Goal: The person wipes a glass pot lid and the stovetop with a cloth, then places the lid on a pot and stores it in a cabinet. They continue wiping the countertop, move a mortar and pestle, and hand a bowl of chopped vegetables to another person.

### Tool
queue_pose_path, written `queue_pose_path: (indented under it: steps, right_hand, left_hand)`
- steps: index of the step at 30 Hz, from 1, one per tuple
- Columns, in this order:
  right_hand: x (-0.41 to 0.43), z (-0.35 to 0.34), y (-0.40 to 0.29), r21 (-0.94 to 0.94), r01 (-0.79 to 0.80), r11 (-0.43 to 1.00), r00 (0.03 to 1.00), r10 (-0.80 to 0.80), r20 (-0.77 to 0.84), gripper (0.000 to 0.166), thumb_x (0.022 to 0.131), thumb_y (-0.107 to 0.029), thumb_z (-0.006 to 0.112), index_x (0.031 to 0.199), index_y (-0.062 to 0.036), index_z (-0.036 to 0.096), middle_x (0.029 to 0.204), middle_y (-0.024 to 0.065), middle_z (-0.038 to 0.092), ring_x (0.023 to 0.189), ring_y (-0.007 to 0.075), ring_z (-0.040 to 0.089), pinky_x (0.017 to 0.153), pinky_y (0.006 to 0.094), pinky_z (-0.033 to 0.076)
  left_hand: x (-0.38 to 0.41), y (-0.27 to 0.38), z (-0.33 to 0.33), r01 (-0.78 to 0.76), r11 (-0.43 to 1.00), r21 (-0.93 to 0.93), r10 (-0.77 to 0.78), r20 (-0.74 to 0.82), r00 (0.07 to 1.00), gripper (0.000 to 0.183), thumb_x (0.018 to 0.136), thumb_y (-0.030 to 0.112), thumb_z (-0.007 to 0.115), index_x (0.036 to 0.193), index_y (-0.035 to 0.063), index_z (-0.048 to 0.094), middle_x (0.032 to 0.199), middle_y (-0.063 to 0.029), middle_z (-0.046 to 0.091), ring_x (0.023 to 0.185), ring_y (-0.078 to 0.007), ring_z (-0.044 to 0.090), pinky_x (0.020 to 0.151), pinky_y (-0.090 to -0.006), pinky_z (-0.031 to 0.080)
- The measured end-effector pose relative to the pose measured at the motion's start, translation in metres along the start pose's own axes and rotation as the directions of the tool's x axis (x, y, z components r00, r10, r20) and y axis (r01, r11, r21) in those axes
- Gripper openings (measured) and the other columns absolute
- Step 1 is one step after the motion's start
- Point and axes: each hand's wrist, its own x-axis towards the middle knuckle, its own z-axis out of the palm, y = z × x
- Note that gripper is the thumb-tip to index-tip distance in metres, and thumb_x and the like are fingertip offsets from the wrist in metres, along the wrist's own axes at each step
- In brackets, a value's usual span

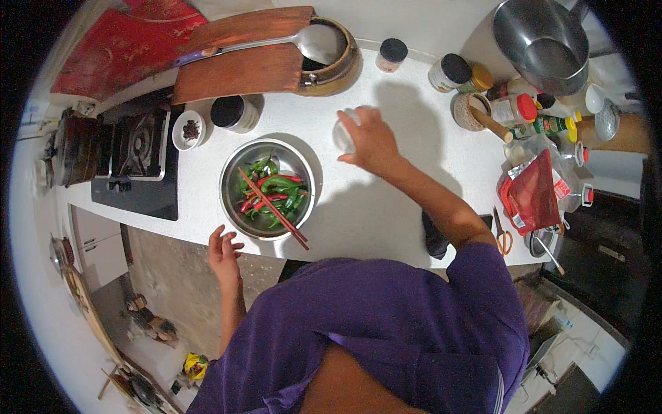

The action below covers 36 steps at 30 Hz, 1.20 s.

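My right hand (pixel 370 137) reaches out over the white counter, its fingers and thumb spread around the rim of a small pale glass or bowl (pixel 341 135). The hand hides much of that vessel, and what it contains is unclear. To the left stands a steel mixing bowl (pixel 226 176) of whole green and red chili peppers (pixel 279 182). A pair of reddish chopsticks (pixel 273 209) rests across it, with one end past the near rim. My left hand (pixel 224 251) is empty, fingers loosely apart, just off the counter's front edge and beside the bowl.
A white dish of dark spice (pixel 180 134) and a black-lidded jar (pixel 235 115) stand near the gas hob (pixel 137 150). Behind are a ceramic crock (pixel 336 77), wooden boards (pixel 238 77) and a metal spatula (pixel 318 44). Jars, a mortar (pixel 468 109), bottles, a red bag (pixel 532 194) and scissors (pixel 502 238) line the right.
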Motion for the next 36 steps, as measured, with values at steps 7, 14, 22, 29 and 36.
queue_pose_path:
  steps: [7, 14, 22, 29, 36]
  right_hand:
    - [-0.067, -0.017, 0.045, 0.174, -0.188, 0.967, 0.946, 0.226, -0.234, 0.079, 0.067, -0.029, 0.078, 0.135, -0.0123, 0.042, 0.135, 0.0208, 0.040, 0.124, 0.0399, 0.037, 0.103, 0.0464, 0.033]
    - [-0.276, 0.042, 0.058, -0.006, -0.494, 0.870, 0.869, 0.493, -0.052, 0.075, 0.065, -0.014, 0.078, 0.133, -0.0215, 0.046, 0.143, 0.0185, 0.030, 0.124, 0.0439, 0.035, 0.101, 0.0533, 0.032]
    - [-0.203, 0.054, 0.112, 0.139, -0.396, 0.908, 0.863, 0.420, -0.282, 0.059, 0.064, -0.005, 0.071, 0.120, -0.0141, 0.055, 0.133, 0.0103, 0.043, 0.117, 0.0358, 0.042, 0.099, 0.0472, 0.035]
    - [-0.042, 0.029, 0.151, 0.157, -0.290, 0.944, 0.801, 0.329, -0.500, 0.054, 0.068, -0.004, 0.068, 0.120, -0.0100, 0.053, 0.128, 0.0104, 0.047, 0.113, 0.0345, 0.043, 0.098, 0.0459, 0.036]
    - [0.106, 0.051, 0.171, -0.265, -0.080, 0.961, 0.879, -0.058, -0.474, 0.033, 0.083, -0.030, 0.058, 0.113, -0.0183, 0.061, 0.117, 0.0084, 0.054, 0.110, 0.0302, 0.046, 0.092, 0.0492, 0.037]
  left_hand:
    - [0.016, 0.065, 0.085, -0.375, 0.926, 0.029, 0.352, 0.286, 0.891, 0.033, 0.089, 0.008, 0.056, 0.121, 0.0024, 0.053, 0.105, -0.0077, 0.061, 0.084, -0.0108, 0.059, 0.064, -0.0230, 0.048]
    - [0.074, 0.183, 0.269, -0.972, 0.202, 0.123, 0.711, 0.664, 0.232, 0.047, 0.083, 0.017, 0.062, 0.128, 0.0112, 0.048, 0.130, -0.0205, 0.047, 0.112, -0.0369, 0.053, 0.093, -0.0417, 0.044]
    - [0.164, 0.189, 0.463, -0.895, 0.104, 0.433, 0.449, 0.783, 0.431, 0.052, 0.078, 0.037, 0.067, 0.122, 0.0154, 0.051, 0.107, -0.0219, 0.059, 0.092, -0.0391, 0.061, 0.080, -0.0467, 0.050]
    - [0.190, 0.182, 0.473, -0.917, 0.158, 0.366, 0.607, 0.696, 0.383, 0.055, 0.073, 0.043, 0.069, 0.117, 0.0133, 0.053, 0.094, -0.0198, 0.064, 0.088, -0.0370, 0.063, 0.077, -0.0460, 0.051]
    - [0.156, 0.254, 0.390, -0.910, 0.086, 0.406, 0.642, 0.676, 0.362, 0.058, 0.073, 0.043, 0.068, 0.119, 0.0117, 0.053, 0.100, -0.0195, 0.065, 0.092, -0.0349, 0.064, 0.079, -0.0429, 0.050]
